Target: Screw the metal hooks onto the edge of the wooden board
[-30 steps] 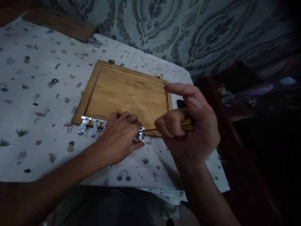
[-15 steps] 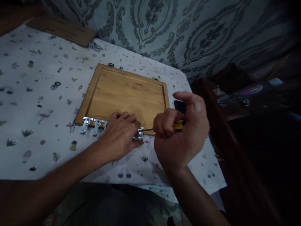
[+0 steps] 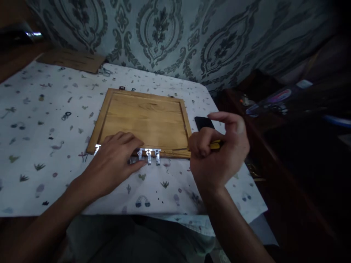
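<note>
A framed wooden board point(image 3: 145, 122) lies flat on the table, with a row of shiny metal hooks point(image 3: 148, 155) along its front edge. My left hand point(image 3: 116, 157) rests over that edge, fingers on the wood and thumb apart at the hooks, covering part of the row. My right hand point(image 3: 219, 149) closes around a screwdriver with a yellow and black handle point(image 3: 215, 145). Its thin shaft points left above the board's front right part, apart from the hooks. The thumb of that hand sticks up.
A patterned white cloth point(image 3: 65, 146) covers the table. A black flat object point(image 3: 204, 122) lies right of the board. Brown cardboard point(image 3: 71, 60) and scissors point(image 3: 105, 71) lie at the back left. A patterned wall point(image 3: 159, 36) stands behind; a plastic bottle point(image 3: 276, 98) is at right.
My left hand has slid left along the front edge, uncovering several hooks. My right hand has drawn the screwdriver right, away from the hook it was at. The view has shifted slightly.
</note>
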`<action>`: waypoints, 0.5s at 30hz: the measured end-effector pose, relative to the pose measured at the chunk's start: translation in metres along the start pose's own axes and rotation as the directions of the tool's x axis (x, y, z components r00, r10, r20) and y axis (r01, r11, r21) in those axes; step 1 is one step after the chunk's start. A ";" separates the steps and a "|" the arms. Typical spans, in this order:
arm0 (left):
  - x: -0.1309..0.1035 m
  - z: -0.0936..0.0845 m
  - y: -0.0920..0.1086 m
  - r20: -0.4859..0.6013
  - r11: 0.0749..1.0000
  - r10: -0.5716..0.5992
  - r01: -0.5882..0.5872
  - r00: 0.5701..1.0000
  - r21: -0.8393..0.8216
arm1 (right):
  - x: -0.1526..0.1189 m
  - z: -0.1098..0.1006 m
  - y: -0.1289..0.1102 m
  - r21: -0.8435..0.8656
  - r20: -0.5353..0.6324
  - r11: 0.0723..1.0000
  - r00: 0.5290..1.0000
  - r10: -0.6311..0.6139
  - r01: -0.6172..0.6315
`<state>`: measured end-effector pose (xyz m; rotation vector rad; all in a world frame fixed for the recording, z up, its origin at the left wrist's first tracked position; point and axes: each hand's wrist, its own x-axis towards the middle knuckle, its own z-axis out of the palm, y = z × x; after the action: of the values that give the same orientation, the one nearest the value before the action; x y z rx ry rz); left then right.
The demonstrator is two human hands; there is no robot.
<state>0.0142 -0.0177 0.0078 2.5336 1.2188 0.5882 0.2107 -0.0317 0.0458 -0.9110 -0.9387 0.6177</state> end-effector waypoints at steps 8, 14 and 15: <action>-0.047 -0.011 -0.016 -0.250 1.000 0.021 -0.016 0.968 0.022 | -0.002 -0.030 0.003 0.134 0.061 0.987 0.995 0.085 -0.092; -0.077 -0.005 -0.029 -0.342 0.987 0.045 0.011 0.938 0.160 | -0.011 -0.041 -0.001 0.161 0.084 0.964 0.976 0.201 -0.213; -0.083 -0.005 -0.032 -0.350 0.987 0.028 0.029 0.936 0.155 | -0.014 -0.043 -0.001 0.153 0.094 0.961 0.972 0.216 -0.228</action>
<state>-0.0564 -0.0629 -0.0211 2.6336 1.4334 1.0188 0.2421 -0.0598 0.0283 -0.8561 -0.8461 0.9146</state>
